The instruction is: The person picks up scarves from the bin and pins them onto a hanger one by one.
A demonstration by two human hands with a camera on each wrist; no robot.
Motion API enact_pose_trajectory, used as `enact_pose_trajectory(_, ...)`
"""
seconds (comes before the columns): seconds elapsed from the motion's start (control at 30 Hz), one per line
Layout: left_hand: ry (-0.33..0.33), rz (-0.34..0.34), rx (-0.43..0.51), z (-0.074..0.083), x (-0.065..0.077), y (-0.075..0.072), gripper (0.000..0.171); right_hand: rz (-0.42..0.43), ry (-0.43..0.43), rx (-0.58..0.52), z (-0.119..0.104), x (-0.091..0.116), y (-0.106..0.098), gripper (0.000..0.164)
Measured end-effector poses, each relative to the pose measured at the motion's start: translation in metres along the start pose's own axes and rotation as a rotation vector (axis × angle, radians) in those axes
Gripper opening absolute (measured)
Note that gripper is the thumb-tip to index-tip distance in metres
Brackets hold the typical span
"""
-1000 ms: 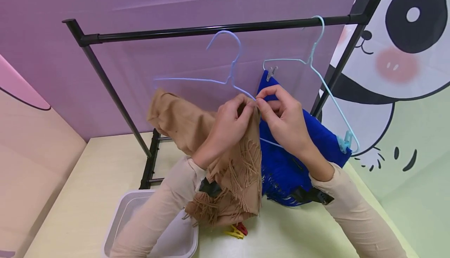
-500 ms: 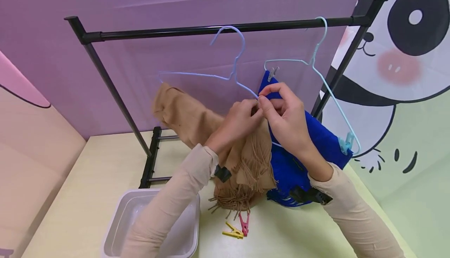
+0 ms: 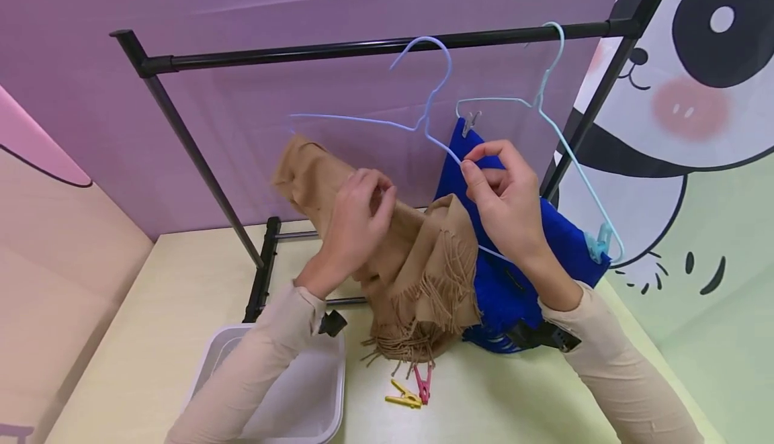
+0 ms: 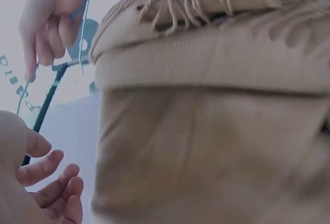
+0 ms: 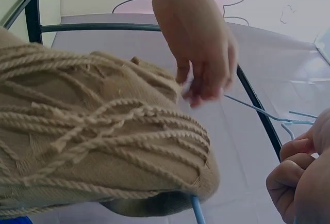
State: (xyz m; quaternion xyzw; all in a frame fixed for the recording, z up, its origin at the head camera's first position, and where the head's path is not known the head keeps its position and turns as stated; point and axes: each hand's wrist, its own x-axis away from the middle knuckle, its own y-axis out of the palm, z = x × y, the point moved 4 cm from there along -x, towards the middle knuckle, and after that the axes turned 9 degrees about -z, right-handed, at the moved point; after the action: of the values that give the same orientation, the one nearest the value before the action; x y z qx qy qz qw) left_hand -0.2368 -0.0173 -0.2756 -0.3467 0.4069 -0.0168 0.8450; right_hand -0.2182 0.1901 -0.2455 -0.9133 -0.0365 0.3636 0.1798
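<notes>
My right hand (image 3: 506, 199) pinches the right arm of a periwinkle wire clothes hanger (image 3: 438, 142) between thumb and fingertips. A tan fringed scarf (image 3: 417, 256) drapes over this hanger, bunched towards its right side. The hanger's hook overlaps the rack's rail in the head view. My left hand (image 3: 358, 215) is in front of the scarf, fingers loosely bent and holding nothing; in the left wrist view its fingers (image 4: 54, 190) are apart from the cloth. Seen from the right wrist, the scarf's twisted fringe (image 5: 118, 136) is close by and the left hand (image 5: 198, 43) hangs beyond it.
A black rack (image 3: 272, 56) spans the back. From its rail hangs a light-blue hanger (image 3: 565, 138) with a blue fringed scarf (image 3: 562, 242) clipped on. Below are a pale plastic basin (image 3: 335, 390), a yellow clothespin (image 3: 404, 397) and a pink clothespin (image 3: 423, 385) on the table (image 3: 484, 410).
My left hand has let go near my right hand and moved left. The hanger and scarf have shifted right and slightly up, still pinched by my right hand. The clothespins came into fuller view.
</notes>
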Motion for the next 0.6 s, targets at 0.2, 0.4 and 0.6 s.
enact_pose_trajectory(0.2, -0.167, 0.037, 0.02, -0.04, 0.022, -0.023, 0.014, 0.017, 0.004, -0.001, 0.001, 0.002, -0.001, 0.017)
enact_pose_trajectory(0.4, -0.456, -0.03, 0.009, -0.087, 0.044, -0.038, 0.024, 0.027, -0.011, -0.016, 0.001, 0.001, 0.0, 0.018)
enact_pose_trajectory(0.6, -0.801, -0.15, 0.433, -0.125, 0.064, -0.031, 0.057, 0.037, -0.045, -0.042, -0.003, 0.0, 0.001, 0.018)
